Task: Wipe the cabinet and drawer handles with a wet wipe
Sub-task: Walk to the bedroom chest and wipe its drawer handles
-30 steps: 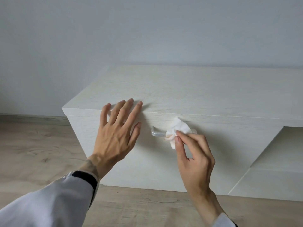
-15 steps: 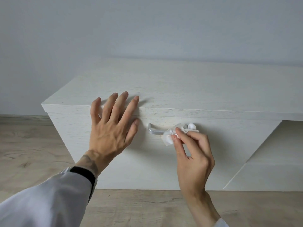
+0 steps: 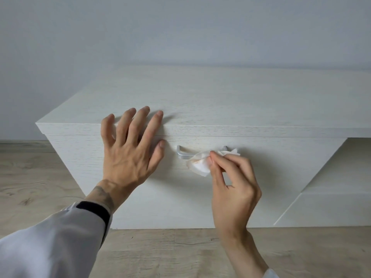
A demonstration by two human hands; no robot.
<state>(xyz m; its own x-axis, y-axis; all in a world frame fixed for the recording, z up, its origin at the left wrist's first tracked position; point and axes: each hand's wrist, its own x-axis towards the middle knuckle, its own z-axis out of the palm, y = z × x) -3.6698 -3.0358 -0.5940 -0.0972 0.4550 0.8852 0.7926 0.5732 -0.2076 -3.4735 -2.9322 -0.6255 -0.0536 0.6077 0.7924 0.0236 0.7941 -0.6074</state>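
A low white wood-grain cabinet (image 3: 200, 97) stands against the wall. On its front sits a silver bar handle (image 3: 181, 154), its left end bare. A crumpled white wet wipe (image 3: 198, 164), slightly stained, is wrapped over the handle's middle and right part. My right hand (image 3: 232, 185) pinches the wipe between thumb and fingers against the handle. My left hand (image 3: 130, 149) lies flat with fingers spread on the cabinet front and top edge, just left of the handle.
An open compartment (image 3: 331, 177) of the cabinet lies at the right. Wood-look flooring (image 3: 170, 253) runs below and to the left. A plain grey wall (image 3: 180, 27) rises behind.
The wipe has slid along the handle and flattened lower over the bar, showing its right post. The view has shifted, so the cabinet sits further left. My left hand stays pressed on the front.
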